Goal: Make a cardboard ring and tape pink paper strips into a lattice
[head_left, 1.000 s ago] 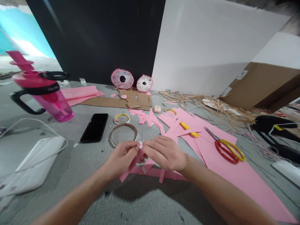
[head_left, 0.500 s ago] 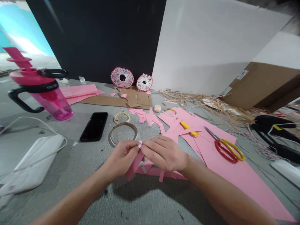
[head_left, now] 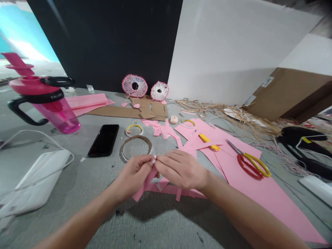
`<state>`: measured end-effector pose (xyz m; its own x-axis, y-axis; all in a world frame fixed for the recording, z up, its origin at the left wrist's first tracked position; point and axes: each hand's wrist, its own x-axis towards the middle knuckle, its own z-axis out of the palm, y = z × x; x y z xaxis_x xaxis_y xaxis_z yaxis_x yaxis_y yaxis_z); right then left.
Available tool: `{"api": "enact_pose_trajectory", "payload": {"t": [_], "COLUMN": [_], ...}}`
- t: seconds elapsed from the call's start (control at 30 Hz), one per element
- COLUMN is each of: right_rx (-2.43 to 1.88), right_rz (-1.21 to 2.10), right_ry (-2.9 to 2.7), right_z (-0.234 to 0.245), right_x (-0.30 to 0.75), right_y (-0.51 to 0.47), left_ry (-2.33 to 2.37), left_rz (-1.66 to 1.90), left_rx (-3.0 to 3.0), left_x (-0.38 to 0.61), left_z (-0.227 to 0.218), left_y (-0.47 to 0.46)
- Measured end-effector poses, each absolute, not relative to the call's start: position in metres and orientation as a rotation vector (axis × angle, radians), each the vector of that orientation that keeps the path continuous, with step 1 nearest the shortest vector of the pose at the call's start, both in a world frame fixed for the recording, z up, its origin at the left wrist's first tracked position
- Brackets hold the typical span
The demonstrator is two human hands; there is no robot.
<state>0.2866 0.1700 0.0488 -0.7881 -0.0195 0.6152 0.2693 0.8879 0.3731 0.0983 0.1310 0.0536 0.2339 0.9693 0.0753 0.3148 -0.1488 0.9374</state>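
My left hand (head_left: 136, 174) pinches a pink paper strip (head_left: 145, 186) whose lower end hangs below the palm. Close against it, my right hand (head_left: 183, 169) has its fingers pressed together at the strip's upper end. A small white bit (head_left: 155, 159), perhaps tape, shows between the fingertips. Just beyond the hands lies a cardboard ring (head_left: 137, 138), with a roll of double-sided tape (head_left: 134, 130) behind it. More pink strips (head_left: 178, 191) rest on the table under the hands. My right fingertips are partly hidden.
Scissors (head_left: 249, 160) and a yellow cutter (head_left: 209, 141) lie on pink sheets (head_left: 259, 197) at right. A black phone (head_left: 104, 140), a white power bank (head_left: 38, 183) and a pink bottle (head_left: 52, 103) are at left. Two string-wound rings (head_left: 135, 85) lean against the black board (head_left: 109, 41).
The lower end of the pink strip has swung a little left and down. Both hands keep nearly the same place, and the view has shifted very slightly.
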Motion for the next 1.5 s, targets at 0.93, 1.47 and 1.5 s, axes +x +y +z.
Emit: {"api": "enact_pose_trajectory", "payload": {"t": [0.93,1.47,1.5], "right_rx": [-0.873,-0.92,-0.917], "right_rz": [0.961,1.441,1.456], "right_ry": [-1.948,-1.706,-1.674], "right_z": [0.048,0.052,0.052], "right_x": [0.267,0.267,0.268], "right_y": [0.166,0.169,0.17], "left_ry": [1.388,1.431,1.446], "left_rz": [1.003,1.289,1.308], "left_rx": [1.937,1.787,1.757], "left_x": [0.092,0.091,0.09], "left_z": [0.044,0.042,0.042], "left_y": [0.132,0.138,0.138]}}
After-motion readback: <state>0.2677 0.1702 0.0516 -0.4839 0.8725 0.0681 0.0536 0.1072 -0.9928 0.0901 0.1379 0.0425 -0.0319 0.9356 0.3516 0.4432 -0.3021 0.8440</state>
